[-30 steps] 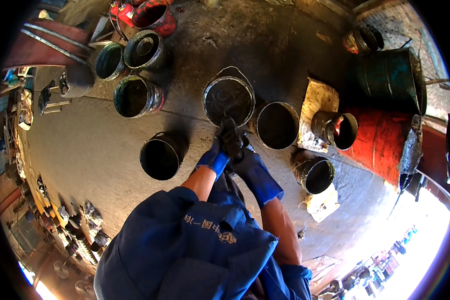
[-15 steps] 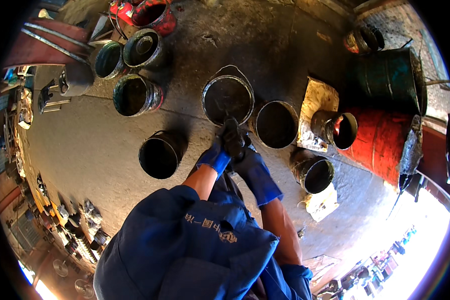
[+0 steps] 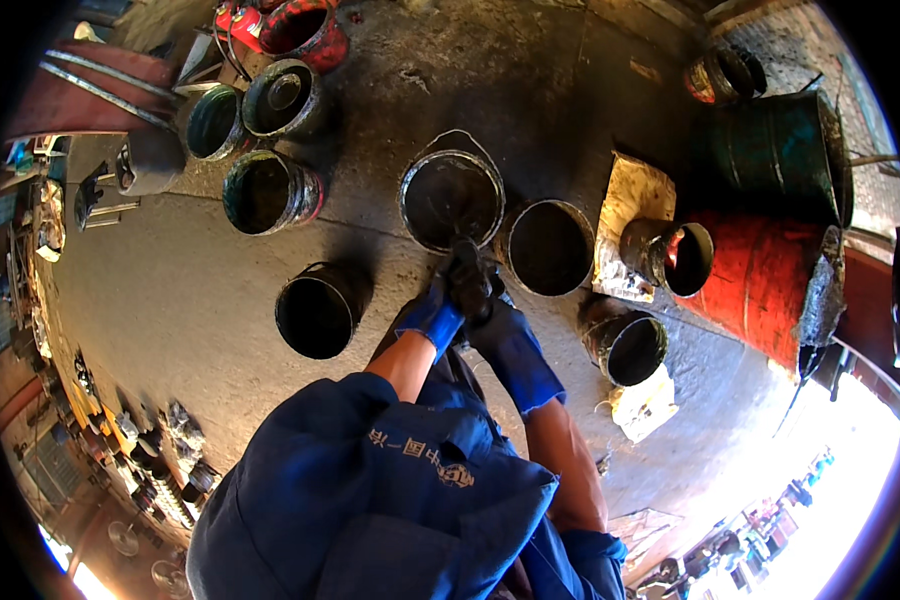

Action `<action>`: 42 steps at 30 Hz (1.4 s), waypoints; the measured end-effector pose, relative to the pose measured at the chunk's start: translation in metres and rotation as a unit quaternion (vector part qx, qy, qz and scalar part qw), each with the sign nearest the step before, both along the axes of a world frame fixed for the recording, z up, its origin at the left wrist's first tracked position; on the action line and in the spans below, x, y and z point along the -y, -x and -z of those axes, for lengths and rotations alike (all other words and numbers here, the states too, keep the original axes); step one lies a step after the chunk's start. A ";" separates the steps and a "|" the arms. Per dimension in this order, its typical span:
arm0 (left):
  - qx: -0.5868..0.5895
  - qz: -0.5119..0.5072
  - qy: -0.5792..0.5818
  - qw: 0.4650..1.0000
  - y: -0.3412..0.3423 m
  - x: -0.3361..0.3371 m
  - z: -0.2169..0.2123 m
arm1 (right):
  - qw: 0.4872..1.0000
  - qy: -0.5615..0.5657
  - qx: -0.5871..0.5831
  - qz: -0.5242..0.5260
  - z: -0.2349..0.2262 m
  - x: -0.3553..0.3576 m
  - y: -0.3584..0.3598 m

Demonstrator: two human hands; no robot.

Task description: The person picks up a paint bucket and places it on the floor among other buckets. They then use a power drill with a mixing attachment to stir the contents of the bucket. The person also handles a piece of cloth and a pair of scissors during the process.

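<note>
Tool (image 3: 468,278) at frame centre: my left hand's (image 3: 436,308) and right hand's (image 3: 496,326) fingers curl round it; I'd hold it steady, clear of the bucket's (image 3: 403,205) rim.

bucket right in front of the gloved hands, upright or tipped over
Upright: the bucket stands on the floor, its round open mouth facing up, the wire handle arching beyond its far rim.
</note>
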State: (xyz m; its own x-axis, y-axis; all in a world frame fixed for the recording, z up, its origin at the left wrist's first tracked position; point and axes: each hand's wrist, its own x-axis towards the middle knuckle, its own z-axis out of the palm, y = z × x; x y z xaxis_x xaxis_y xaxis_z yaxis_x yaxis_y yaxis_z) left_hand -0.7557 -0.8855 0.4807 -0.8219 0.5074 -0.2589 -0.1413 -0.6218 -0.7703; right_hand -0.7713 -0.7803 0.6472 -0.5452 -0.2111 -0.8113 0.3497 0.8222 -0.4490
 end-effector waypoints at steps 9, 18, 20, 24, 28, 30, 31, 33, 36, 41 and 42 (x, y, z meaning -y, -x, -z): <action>-0.099 -0.019 -0.006 0.995 -0.004 -0.003 -0.014 | 0.999 0.014 -0.025 -0.043 0.016 -0.005 -0.008; -0.122 -0.021 0.003 0.992 -0.010 -0.003 -0.007 | 1.000 0.017 0.000 -0.022 0.014 0.000 -0.005; -0.113 -0.020 0.020 0.993 -0.009 0.005 -0.013 | 0.998 0.024 0.048 -0.028 0.008 0.006 -0.001; -0.134 -0.029 0.054 0.989 -0.007 0.008 -0.011 | 1.000 0.009 -0.007 0.014 0.024 0.000 -0.015; -0.244 -0.052 -0.022 0.968 -0.009 0.006 0.014 | 1.000 0.003 -0.001 0.004 0.030 0.005 -0.017; -0.198 -0.033 -0.015 0.980 -0.008 0.007 0.010 | 1.000 0.000 -0.005 0.004 0.034 0.002 -0.017; -0.151 -0.015 -0.007 0.988 -0.007 0.008 0.007 | 1.000 -0.005 -0.004 0.004 0.036 0.002 -0.017; -0.120 -0.005 0.026 0.992 -0.010 0.012 0.010 | 1.000 -0.001 -0.009 0.001 0.037 0.004 -0.017; -0.144 -0.011 0.042 0.989 -0.008 0.011 0.007 | 1.000 -0.006 -0.006 0.001 0.038 0.004 -0.017; -0.158 -0.015 0.046 0.986 -0.005 0.013 0.016 | 1.000 -0.008 -0.010 0.003 0.040 0.004 -0.017; -0.126 -0.021 0.062 0.990 -0.007 0.017 0.025 | 1.000 -0.006 -0.007 0.002 0.039 0.007 -0.020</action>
